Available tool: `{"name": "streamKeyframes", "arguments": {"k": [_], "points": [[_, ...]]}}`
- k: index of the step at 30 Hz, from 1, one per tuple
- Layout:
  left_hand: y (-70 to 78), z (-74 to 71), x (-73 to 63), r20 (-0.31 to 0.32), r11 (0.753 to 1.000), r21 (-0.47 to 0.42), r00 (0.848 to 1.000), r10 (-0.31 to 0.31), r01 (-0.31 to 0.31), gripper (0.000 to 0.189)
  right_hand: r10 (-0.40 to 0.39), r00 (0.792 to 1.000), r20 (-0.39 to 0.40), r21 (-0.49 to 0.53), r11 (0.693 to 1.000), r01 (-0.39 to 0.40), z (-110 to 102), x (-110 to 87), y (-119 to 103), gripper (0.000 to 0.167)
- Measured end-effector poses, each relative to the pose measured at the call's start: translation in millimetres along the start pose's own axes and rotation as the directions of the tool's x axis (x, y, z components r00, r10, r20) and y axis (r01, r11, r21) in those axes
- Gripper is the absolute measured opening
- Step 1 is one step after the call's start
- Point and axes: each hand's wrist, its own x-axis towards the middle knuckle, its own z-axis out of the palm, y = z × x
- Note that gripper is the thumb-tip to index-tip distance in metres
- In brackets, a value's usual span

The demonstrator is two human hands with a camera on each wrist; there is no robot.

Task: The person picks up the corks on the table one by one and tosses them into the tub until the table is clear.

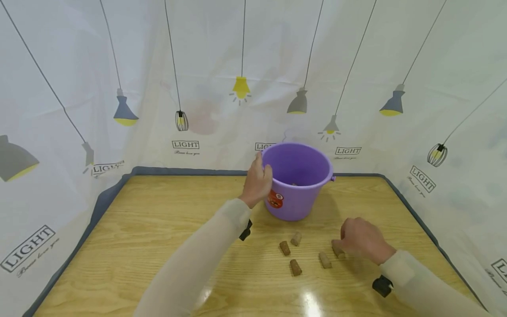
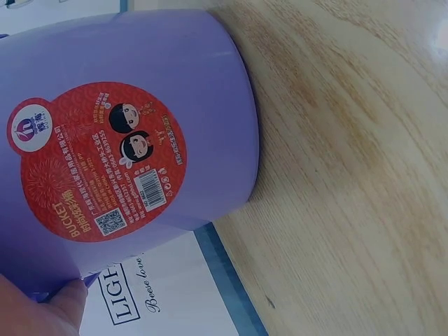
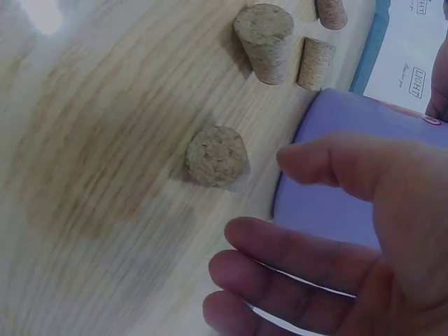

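Note:
A purple bucket [image 1: 295, 202] stands upright at the back of the table. My left hand [image 1: 257, 179] grips its rim on the left side; the thumb shows beside the rim in the left wrist view, and the other fingers are mostly hidden. My right hand [image 1: 362, 240] hovers low over the table, right of the bucket, its thumb and fingers apart. Just beyond its fingertips lies a cork stopper [image 3: 217, 157], with nothing gripped. Several more corks lie to its left, among them a pale cork [image 1: 325, 259] and a browner cork [image 1: 295, 267].
On the bucket's side is a round red label [image 2: 105, 161]. A small bit of something pale shows inside the bucket, too little to identify. A white cloth [image 1: 214, 154] printed with lamps surrounds the wooden table [image 1: 178, 211] at the back and sides.

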Motion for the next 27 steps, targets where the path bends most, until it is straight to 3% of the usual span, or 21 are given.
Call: {"name": "streamKeyframes", "arguments": {"k": [27], "points": [[1.4,0.0,-0.7,0.004,1.0,0.02,1.0,-0.005,0.005,0.065,-0.035,0.999,0.007,0.013,0.999,0.035,12.9,0.8,4.2,0.048]]}}
